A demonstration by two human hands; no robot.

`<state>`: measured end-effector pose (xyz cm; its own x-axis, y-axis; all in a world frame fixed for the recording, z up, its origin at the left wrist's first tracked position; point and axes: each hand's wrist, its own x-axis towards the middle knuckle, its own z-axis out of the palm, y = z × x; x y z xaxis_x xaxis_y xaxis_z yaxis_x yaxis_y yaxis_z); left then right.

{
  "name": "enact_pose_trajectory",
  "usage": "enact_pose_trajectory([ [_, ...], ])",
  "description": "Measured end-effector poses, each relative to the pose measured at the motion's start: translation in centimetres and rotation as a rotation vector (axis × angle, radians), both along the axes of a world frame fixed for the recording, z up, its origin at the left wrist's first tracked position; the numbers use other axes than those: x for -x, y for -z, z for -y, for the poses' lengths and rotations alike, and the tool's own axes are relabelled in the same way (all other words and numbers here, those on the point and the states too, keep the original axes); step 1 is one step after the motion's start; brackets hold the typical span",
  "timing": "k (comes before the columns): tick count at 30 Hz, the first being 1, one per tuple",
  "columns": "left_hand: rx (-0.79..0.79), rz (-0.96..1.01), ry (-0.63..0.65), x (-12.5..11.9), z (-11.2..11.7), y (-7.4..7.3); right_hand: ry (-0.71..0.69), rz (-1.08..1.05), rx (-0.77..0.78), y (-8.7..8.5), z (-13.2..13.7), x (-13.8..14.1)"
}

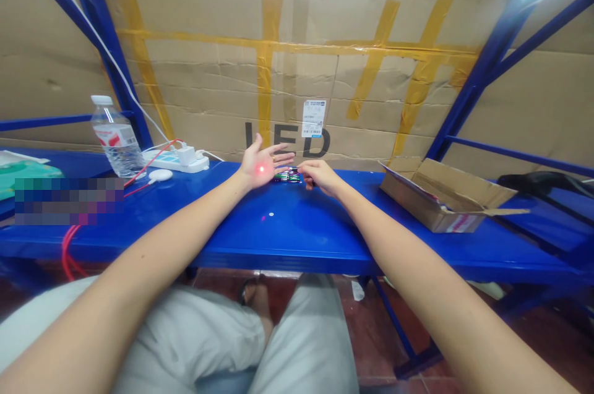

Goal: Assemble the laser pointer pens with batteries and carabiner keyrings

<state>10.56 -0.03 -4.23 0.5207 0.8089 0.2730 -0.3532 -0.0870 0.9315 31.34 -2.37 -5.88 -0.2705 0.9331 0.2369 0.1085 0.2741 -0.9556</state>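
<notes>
Going from the left on our blue table (288, 239): there's a water bottle (116, 137) standing upright, then a white power strip (178, 159) with a red cable (69, 245) trailing off the front edge. Near the middle, our left hand (262, 166) is wide open, palm up and tipped a bit toward the right, fingers spread, holding nothing. A red light spot (262, 169) sits right on the palm. Just beside its fingertips is a small bunch of pen-like sticks (284, 177), dark with green and red bits, too small to say what they are exactly. They lie flat on the table with the long axis running left-right, so they basically bridge the gap between both hands. Our right hand (319, 175) is at the right end of them, fingers bunched down on that end, clearly the closer of the two. Whether that's a proper pinch or just touching, we can't tell from here. Farther right, well apart, an open cardboard box (440, 199) sits with its flaps out.
</notes>
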Motion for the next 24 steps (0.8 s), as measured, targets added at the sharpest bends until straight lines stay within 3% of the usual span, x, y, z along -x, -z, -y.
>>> enact_pose_trajectory([
  [4,-0.044,-0.040,-0.025,-0.2,-0.2,0.2,0.020,0.014,-0.007,-0.1,0.1,0.0],
  [6,-0.097,-0.123,-0.124,-0.5,-0.4,0.4,0.033,0.034,-0.007,-0.1,0.2,0.0],
  [9,-0.314,-0.351,-0.301,-0.9,-0.7,0.9,0.034,0.076,0.020,0.0,0.3,0.1],
  [12,-0.499,-0.544,-0.261,-0.9,-0.8,1.2,0.016,0.104,0.068,0.1,0.3,0.1],
  [19,-0.528,-0.647,-0.216,-0.2,-0.9,0.9,-0.081,0.087,0.133,0.5,0.0,-0.1],
  [24,-0.573,-0.703,-0.256,0.2,-1.1,0.9,-0.051,0.197,0.045,0.8,-1.0,-1.1],
])
